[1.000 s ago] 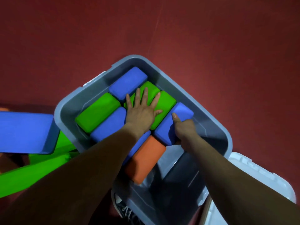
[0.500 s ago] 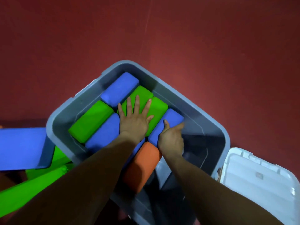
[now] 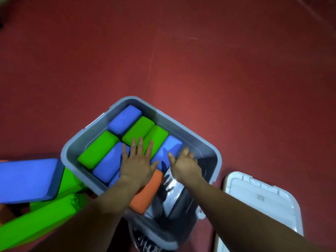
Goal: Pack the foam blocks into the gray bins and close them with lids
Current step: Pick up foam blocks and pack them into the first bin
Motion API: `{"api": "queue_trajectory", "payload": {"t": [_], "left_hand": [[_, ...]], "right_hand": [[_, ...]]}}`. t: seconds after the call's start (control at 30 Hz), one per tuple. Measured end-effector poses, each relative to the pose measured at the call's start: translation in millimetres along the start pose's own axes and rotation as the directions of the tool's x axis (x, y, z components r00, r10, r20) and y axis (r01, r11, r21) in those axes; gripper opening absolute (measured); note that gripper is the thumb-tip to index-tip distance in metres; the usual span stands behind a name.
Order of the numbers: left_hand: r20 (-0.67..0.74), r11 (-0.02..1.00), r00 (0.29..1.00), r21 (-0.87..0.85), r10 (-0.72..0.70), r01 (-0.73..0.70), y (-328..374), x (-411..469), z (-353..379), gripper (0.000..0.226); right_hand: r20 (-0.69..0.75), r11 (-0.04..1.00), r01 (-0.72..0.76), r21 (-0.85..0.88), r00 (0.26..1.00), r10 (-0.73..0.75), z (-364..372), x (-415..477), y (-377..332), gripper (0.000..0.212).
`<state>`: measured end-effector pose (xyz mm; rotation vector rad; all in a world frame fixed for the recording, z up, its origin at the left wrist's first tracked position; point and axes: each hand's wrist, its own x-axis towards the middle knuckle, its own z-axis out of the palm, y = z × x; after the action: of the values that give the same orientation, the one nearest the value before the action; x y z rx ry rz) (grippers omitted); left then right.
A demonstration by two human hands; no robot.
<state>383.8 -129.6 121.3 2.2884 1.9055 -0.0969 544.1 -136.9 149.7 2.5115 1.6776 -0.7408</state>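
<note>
Inside gray bin (image 3: 200,137), left hand (image 3: 137,165) flat on foam blocks (image 3: 138,129); right hand (image 3: 186,163) loose, beside blue block (image 3: 168,150).

Matt foam blocks (image 3: 137,129); glossy plastic bin (image 3: 183,127).

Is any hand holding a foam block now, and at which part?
Neither grips one. The left hand presses flat on the packed blocks; the right hand rests open against the near end of a blue block.
</note>
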Motion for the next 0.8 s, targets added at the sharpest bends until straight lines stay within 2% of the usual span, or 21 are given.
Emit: {"api": "queue_trajectory", "payload": {"t": [0.13, 0.23, 0.5, 0.6, 0.8], "left_hand": [[0.01, 0.998, 0.999, 0.038, 0.046, -0.046, 17, -58, -74, 0.086], [-0.001, 0.995, 0.998, 0.067, 0.068, -0.068, 39, -105, -143, 0.088], [-0.152, 0.997, 0.986, 0.033, 0.072, -0.067, 98, -237, -284, 0.088], [-0.211, 0.995, 0.972, 0.028, 0.1, -0.097, 123, -272, -313, 0.089], [-0.19, 0.982, 0.963, 0.04, 0.19, -0.186, 173, -285, -312, 0.09]], "right_hand": [[-0.005, 0.984, 0.099, -0.149, 0.995, -0.101, -51, -73, 18, 0.08], [-0.066, 0.96, 0.168, -0.226, 0.98, -0.187, -96, -131, 22, 0.075], [-0.211, 0.939, 0.282, -0.197, 0.923, -0.321, -212, -295, 44, 0.074], [-0.258, 0.946, 0.29, -0.143, 0.912, -0.318, -237, -335, 65, 0.076], [-0.272, 0.966, 0.241, -0.088, 0.927, -0.256, -245, -346, 118, 0.073]]}}
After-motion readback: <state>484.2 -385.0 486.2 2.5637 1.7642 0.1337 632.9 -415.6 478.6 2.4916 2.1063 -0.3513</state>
